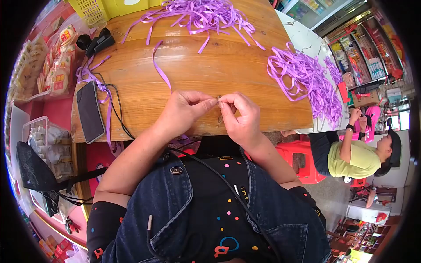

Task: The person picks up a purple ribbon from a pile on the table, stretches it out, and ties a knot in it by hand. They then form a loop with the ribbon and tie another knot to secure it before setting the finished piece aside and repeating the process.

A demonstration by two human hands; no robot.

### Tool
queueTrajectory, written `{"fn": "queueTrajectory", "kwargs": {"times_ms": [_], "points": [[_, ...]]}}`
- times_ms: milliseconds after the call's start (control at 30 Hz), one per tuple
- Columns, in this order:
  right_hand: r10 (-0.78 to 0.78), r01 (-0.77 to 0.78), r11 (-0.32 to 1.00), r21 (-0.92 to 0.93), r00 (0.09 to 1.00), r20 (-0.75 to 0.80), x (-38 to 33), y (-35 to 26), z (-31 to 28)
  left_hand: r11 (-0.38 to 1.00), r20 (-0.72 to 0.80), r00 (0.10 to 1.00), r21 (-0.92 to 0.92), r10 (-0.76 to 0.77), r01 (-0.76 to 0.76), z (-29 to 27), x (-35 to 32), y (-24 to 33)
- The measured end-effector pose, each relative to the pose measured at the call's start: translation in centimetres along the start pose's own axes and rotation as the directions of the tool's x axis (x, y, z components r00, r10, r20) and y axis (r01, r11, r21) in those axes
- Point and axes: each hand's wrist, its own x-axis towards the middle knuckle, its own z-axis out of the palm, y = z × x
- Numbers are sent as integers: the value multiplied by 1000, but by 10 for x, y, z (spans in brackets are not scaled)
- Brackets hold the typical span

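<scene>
My left hand [187,111] and my right hand [241,115] meet over the table's near edge. Thumb and forefinger of each are pinched, tips almost touching. Whatever sits between those fingertips is too small to make out. One purple ribbon [159,65] runs down the table and disappears behind my left hand; whether that hand grips it is hidden. At the far side lies a loose heap of purple ribbons [201,16]. A second, larger ribbon pile [313,81] spreads over the table's right edge onto a white surface.
A black phone [90,111] lies at the left edge beside black cables [115,94] and a dark clip-like device [100,41]. A yellow basket [94,9] stands at the far left. Packaged goods [59,72] fill the left side. Another person [357,153] sits at right, near a red stool [298,155].
</scene>
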Motion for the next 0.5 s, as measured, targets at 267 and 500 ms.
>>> {"fn": "queueTrajectory", "kwargs": {"times_ms": [267, 500], "points": [[24, -23, 1000, -20, 1000, 2, 0, 4, 1, 997, -57, 998, -60, 39, -42, -3, -1, 1], [-58, 58, 998, 3, 998, -11, 6, -4, 6, 999, -35, 999, -34, 34, -35, -4, 0, -1]]}}
